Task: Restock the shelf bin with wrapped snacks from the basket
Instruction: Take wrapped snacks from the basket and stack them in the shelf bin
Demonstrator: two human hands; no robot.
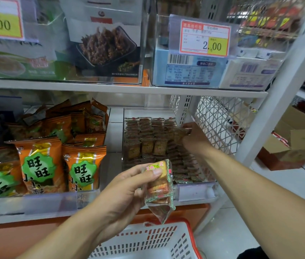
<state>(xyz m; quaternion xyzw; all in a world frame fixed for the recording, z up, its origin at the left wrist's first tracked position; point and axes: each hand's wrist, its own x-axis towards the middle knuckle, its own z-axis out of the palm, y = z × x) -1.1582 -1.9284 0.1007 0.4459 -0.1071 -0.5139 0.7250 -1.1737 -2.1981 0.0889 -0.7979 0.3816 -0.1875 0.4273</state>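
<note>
My left hand [127, 191] grips a small stack of wrapped cracker snacks [159, 189] in clear wrappers, held in front of the shelf edge above the basket [148, 242]. The basket is white with a red rim, at the bottom of the view. On the lower shelf stands a clear shelf bin [194, 191] packed with rows of the same wrapped snacks [148, 144]. My right hand [192, 137] reaches into the bin's far right side and pinches a wrapped snack [180, 132] against the rows there.
Orange snack bags [41, 171] fill the bin to the left. The upper shelf [110, 86] carries clear bins with price tags. A white wire side panel [220, 124] and a shelf post [278, 90] stand right of the bin. Cardboard boxes [293, 146] lie at far right.
</note>
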